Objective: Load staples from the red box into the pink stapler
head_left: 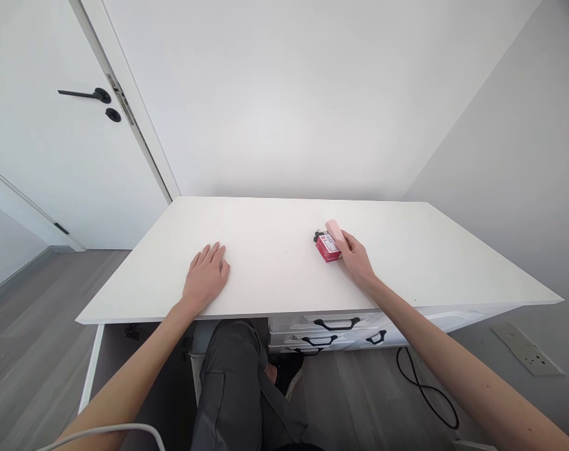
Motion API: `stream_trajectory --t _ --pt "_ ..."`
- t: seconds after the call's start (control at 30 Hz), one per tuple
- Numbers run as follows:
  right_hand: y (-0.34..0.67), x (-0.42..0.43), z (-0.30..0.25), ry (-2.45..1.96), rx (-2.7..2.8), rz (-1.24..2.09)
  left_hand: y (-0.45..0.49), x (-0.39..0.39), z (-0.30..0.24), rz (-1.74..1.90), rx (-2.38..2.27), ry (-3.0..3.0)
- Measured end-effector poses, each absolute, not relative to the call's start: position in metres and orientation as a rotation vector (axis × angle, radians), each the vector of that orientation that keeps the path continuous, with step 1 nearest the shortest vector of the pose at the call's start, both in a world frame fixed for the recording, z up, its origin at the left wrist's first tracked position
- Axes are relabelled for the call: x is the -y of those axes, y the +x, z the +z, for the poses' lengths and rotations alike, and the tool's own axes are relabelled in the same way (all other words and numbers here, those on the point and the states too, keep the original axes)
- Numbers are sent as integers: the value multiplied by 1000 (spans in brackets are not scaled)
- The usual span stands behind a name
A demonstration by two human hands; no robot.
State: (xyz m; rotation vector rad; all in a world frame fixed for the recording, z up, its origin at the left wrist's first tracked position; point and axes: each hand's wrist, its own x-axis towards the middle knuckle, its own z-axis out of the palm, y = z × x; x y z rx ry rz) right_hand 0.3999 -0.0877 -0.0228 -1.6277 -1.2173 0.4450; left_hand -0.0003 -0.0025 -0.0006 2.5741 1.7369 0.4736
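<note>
on the tabletop (265, 282), the left hand (204, 280) is laid out flat, empty; farther off, a pink block (334, 230) is pinched in the curled right hand (354, 257), red box (328, 248) against it (can't tell if gripped), dark bits (316, 237) behind.

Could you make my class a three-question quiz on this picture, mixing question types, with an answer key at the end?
1. Fill in the gap: The right hand holds a ____ object, right by a red and white box.

2. True or false: The left hand rests palm down on the white tabletop.

3. Multiple choice: Which of these lies on the floor?
A. The door handle
B. The black cable
C. The wall socket plate

Key:
1. pink
2. True
3. B
</note>
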Motion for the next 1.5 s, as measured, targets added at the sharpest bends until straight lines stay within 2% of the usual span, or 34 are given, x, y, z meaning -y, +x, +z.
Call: stream_trajectory --t 0.17,0.53,0.7,0.93,1.2,1.5 --pt "365 85 -13 -1542 1145 618 1 4 0 467 -1746 2578" --pt "307 82 -5 -1517 1187 734 1 6 0 451 -1748 2582" --pt "334 85 -11 -1692 1316 614 1 6 0 455 -1746 2588" --pt "416 93 -32 -1821 1776 313 2 6 1 456 -1732 2591" --pt "428 88 -44 -1960 1763 152 6 6 4 446 -1749 2595" --pt "429 85 -43 -1965 1773 99 75 9 9 460 -1166 2615"
